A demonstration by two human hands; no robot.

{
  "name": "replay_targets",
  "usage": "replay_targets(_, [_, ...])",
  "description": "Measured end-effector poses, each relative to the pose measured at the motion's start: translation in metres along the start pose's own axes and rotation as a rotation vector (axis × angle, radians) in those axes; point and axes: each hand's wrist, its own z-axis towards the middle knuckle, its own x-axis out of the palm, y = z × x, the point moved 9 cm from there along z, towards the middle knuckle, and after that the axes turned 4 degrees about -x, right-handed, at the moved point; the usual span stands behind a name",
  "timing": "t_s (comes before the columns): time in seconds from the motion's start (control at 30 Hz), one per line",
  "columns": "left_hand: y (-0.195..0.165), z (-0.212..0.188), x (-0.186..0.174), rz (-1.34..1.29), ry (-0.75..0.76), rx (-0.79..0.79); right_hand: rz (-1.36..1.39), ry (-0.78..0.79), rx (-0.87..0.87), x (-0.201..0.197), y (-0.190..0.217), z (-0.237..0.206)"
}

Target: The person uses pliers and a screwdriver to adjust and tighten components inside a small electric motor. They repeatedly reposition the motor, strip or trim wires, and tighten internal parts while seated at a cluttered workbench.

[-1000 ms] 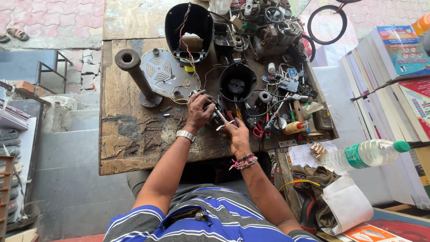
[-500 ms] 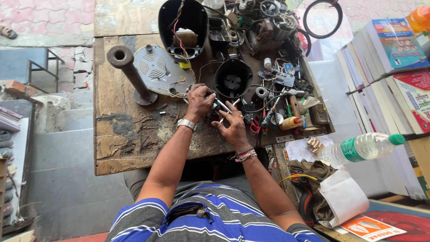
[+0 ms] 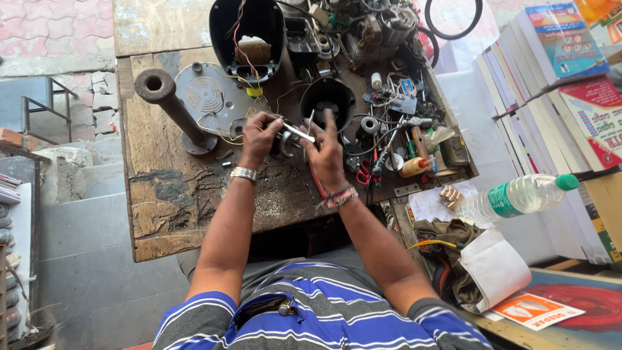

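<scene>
My left hand (image 3: 259, 134) and my right hand (image 3: 326, 153) meet over the worn wooden workbench (image 3: 162, 194) and together hold a small metal part (image 3: 293, 135) with a shiny shaft sticking out. The left hand, with a metal bracelet at the wrist, grips the part's left side. Fingers of the right hand close on its right side; bead bracelets circle that wrist. A black round motor housing (image 3: 327, 100) sits just behind the hands.
A rusty pipe stand (image 3: 172, 107), a round grey vented cover (image 3: 207, 97), a tall black casing (image 3: 247, 32) with wires, and scattered tools and parts (image 3: 395, 129) crowd the bench. A plastic water bottle (image 3: 515, 198) and stacked books (image 3: 557, 84) lie at right.
Both hands have lifted slightly and moved closer to the black round housing, turning the metal part between them. The view has shifted a little.
</scene>
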Motion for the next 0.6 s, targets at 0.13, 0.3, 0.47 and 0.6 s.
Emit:
replay_targets(0.13, [-0.003,0.003,-0.009,-0.162,0.014,0.015,-0.571,0.241,0.034,0.01,-0.001,0.021])
replay_targets(0.3, [-0.011,0.007,-0.011,0.042,-0.03,0.11,-0.855,0.49,-0.41,0.03,0.024,0.038])
replay_targets(0.47, [0.001,0.011,-0.006,-0.205,0.029,-0.045,-0.953,0.4,-0.589,0.024,0.035,0.036])
replay_targets(0.6, [0.003,0.012,-0.006,-0.211,0.022,-0.047,-0.674,0.246,-0.307,-0.011,0.023,0.033])
